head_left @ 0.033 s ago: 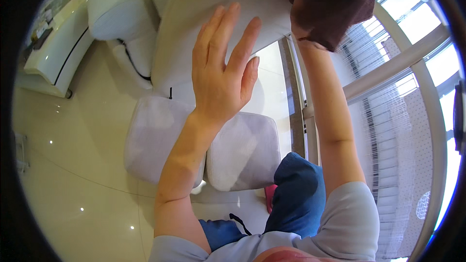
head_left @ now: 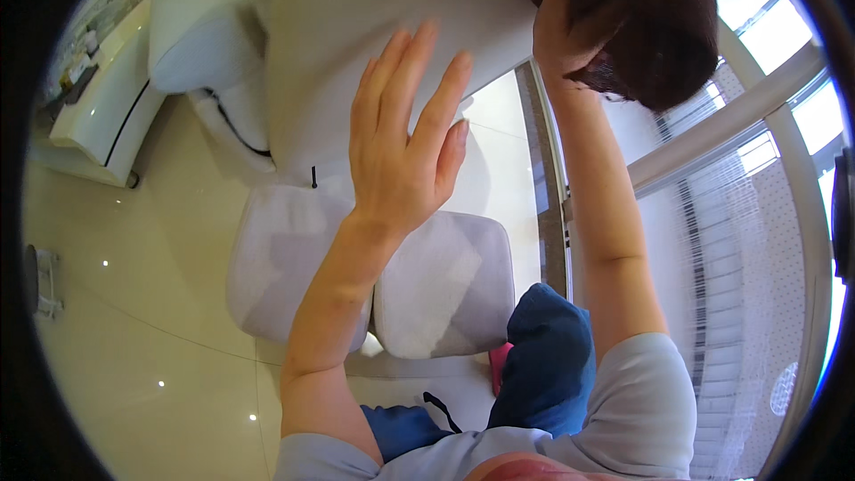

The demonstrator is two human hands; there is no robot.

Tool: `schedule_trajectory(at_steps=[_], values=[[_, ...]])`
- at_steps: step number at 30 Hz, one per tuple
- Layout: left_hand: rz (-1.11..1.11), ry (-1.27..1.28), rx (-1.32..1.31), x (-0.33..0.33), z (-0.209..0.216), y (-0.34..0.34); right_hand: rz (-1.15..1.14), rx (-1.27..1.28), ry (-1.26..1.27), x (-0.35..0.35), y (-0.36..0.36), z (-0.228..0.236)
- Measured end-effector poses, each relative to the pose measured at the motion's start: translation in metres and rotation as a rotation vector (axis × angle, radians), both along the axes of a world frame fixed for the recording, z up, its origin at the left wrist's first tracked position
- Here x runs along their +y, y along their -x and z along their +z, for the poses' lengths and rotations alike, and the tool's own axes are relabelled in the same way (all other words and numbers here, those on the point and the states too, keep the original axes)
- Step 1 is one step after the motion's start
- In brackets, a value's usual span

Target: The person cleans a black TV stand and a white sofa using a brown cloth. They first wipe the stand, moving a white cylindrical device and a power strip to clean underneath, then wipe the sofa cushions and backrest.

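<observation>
Against the pale grey cushion (head_left: 356, 53) that fills the top of my view, I see my left hand (head_left: 401, 160) spread flat, fingers (head_left: 445, 98) apart and straight, gripping nothing; the fingertips lie over the cushion's lower face, though I cannot tell whether they press it or only hover just before it. At the cushion's right upper corner my right hand (head_left: 561, 36) is closed on a dark brown cloth (head_left: 641, 18), which bunches over the knuckles and hangs to the right of the cushion's edge. So the cloth sits well to the right of my left hand and is wrapped around my right one, touching the cushion's corner.

Below the cushion, two lighter grey seat pads (head_left: 445, 285) lie side by side, my left forearm crossing the gap between them. Left of the cushion a white armchair (head_left: 191, 27) stands on the glossy cream floor (head_left: 134, 303), and further left a white cabinet (head_left: 98, 116) with a dark line. Right of the cushion runs a window frame (head_left: 712, 125) with a sheer patterned curtain (head_left: 757, 303). Beneath the seat pads I see my blue trouser knee (head_left: 548, 356) and grey sleeve (head_left: 650, 410).
</observation>
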State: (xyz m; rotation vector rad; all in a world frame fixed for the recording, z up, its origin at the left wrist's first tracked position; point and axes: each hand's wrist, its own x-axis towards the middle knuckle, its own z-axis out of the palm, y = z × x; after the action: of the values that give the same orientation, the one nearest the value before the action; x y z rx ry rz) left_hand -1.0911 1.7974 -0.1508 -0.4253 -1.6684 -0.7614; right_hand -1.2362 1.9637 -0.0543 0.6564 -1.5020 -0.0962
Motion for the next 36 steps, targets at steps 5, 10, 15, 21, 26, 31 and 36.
schedule_trajectory(at_steps=[5, 10, 15, 21, 26, 31, 36], values=[[0.031, 0.357, -0.148, 0.055, -0.023, 0.02, -0.568, -0.123, -0.004, 0.063, 0.058, -0.053], [0.062, 0.548, -0.246, 0.101, -0.037, 0.053, 0.905, -0.455, 0.929, 0.053, 0.088, -0.075], [0.2, 0.668, -0.18, 0.139, 0.002, 0.093, 1.044, -0.478, 1.07, 0.077, 0.116, -0.063], [0.579, 0.74, -0.049, 0.158, 0.034, 0.157, 1.162, -0.409, 1.018, 0.169, 0.215, -0.005], [0.766, 0.884, 0.115, 0.143, 0.033, 0.172, 1.1, -0.574, 1.302, 0.186, 0.307, -0.054], [0.875, 0.99, 0.236, 0.141, 0.041, 0.181, 1.287, -0.931, 1.532, 0.17, 0.373, -0.193], [0.897, 1.137, 0.385, 0.131, 0.049, 0.183, 1.132, -1.253, 1.866, 0.122, 0.332, -0.299]])
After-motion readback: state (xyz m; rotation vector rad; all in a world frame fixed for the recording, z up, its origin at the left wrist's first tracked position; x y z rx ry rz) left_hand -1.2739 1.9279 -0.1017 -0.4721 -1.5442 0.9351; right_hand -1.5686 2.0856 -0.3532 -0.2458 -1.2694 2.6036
